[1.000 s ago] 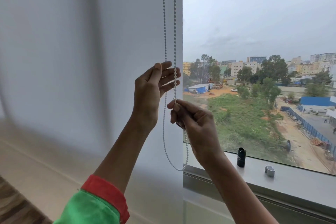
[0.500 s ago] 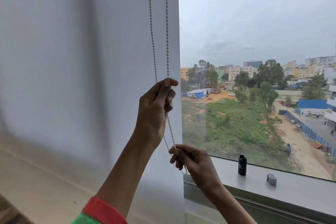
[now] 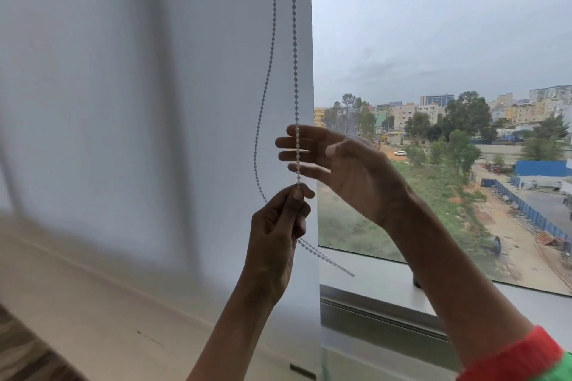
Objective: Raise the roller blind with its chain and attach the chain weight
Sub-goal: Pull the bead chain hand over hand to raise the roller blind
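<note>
Left hand [image 3: 275,226]: thumb and forefinger pinched on bead chain [image 3: 295,71], taut strand rising straight above pinch. Right hand [image 3: 343,170]: fingers spread, holding nothing, strand crossing in front of fingers. Slack strand bows left of left hand; loop trails below it toward window sill [image 3: 371,275]. Roller blind [image 3: 139,102] behind both hands.

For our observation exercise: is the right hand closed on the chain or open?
Open: the right hand has fingers spread behind the chain, while the left hand pinches it.
</note>
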